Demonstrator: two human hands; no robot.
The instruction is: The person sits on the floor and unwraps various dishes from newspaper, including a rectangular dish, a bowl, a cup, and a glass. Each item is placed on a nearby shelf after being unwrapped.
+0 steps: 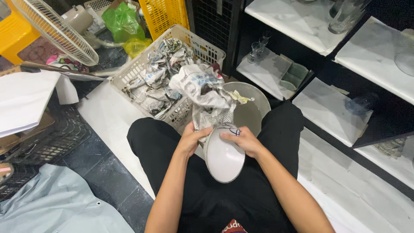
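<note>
A white bowl (224,158) rests tilted on my lap, its hollow facing up. My right hand (242,140) grips its upper rim. My left hand (191,138) holds the bowl's left edge together with crumpled newspaper (202,88), which still covers the bowl's far side and rises above both hands. Behind the paper sits a larger grey-white bowl (250,110) between my knees.
A white plastic basket (202,47) full of crumpled newspaper stands ahead on the left. Black shelves with white liners (371,56) and glassware (345,15) fill the right. A fan (58,30), yellow crates (164,15) and a dark crate (47,138) stand on the left.
</note>
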